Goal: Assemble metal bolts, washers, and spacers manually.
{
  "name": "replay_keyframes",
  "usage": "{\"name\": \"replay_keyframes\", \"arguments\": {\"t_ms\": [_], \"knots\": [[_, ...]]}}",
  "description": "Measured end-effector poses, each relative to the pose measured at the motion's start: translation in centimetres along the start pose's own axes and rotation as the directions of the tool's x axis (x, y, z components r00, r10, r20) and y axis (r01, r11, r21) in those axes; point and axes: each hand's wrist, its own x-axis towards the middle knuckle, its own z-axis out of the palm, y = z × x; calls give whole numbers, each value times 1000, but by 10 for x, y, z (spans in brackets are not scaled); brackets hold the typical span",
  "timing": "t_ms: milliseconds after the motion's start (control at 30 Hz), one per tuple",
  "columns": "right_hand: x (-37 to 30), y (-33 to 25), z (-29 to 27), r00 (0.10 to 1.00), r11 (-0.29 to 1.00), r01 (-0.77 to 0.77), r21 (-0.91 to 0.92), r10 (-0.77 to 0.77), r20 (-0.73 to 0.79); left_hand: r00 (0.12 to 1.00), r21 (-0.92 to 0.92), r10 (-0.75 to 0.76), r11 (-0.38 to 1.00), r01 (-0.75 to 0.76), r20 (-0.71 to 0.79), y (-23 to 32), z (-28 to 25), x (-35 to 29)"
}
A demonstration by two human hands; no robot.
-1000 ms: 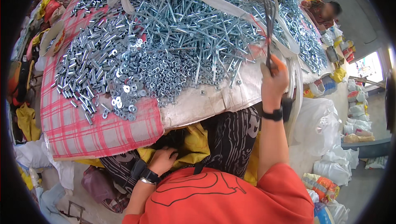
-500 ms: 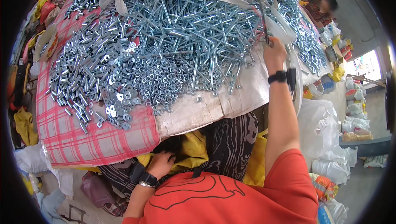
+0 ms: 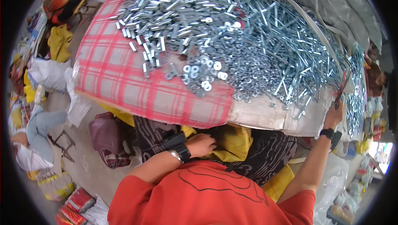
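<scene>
1. Head view, right hand: the right hand [image 3: 333,115] is at the near right edge of the work surface, fingers closed on the lower end of a dark strip [image 3: 342,83], though blur hides the exact grip
2. Head view, the key relation: the strip leaves the right hand between twelve and one o'clock, its long axis running away from the person; the right hand is much the nearer of the two, with the left hand [image 3: 201,145] off towards eight o'clock
3. Head view, left hand: it lies over the lap, fingers curled beside a yellow cloth [image 3: 236,144]; I cannot tell whether they hold anything
4. Head view, metal pieces: from the right hand, long thin rods [image 3: 286,47] spread at eleven o'clock and small nuts [image 3: 257,71] at ten; from the left hand, flat washers [image 3: 205,86] lie at twelve and short sleeves [image 3: 178,22] farther off, between eleven and twelve, all loose and partly mixed where the heaps meet
5. Head view, surface: a red checked cloth [image 3: 153,90] covers the left part, and a pale sheet [image 3: 259,115] borders it at three o'clock, bare along the near edge; a white strap [image 3: 306,15] crosses the rods, with grey plastic sheeting [image 3: 350,9] beyond at one o'clock
6. Head view, room: a maroon bag [image 3: 105,134] sits on the grey floor [image 3: 85,158] at nine o'clock from the left hand, and a bright opening [image 3: 380,154] shows at the four o'clock rim
</scene>
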Motion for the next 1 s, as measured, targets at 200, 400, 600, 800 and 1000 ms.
{"name": "replay_keyframes", "arguments": {"t_ms": [200,400,600,800,1000], "knots": [[-4,-40,-17,887,953,-280,113,212,410,981,-193,150,966,-172,-124,36,-30,-32],[-65,-113,-84,996,918,90,386,-77,-49,553,-328,-156,917,-227,-819,43,-150,-103],[-154,-195,-111,954,786,193,587,-291,77,272,-46,-132,952,301,-953,-6,-219,-93],[-167,-211,-120,932,750,187,634,-339,126,445,273,8,798,537,-896,-33,-222,-72],[-120,-186,-91,983,837,33,546,-125,131,257,-135,-230,932,337,-939,-40,-233,-61]]}}
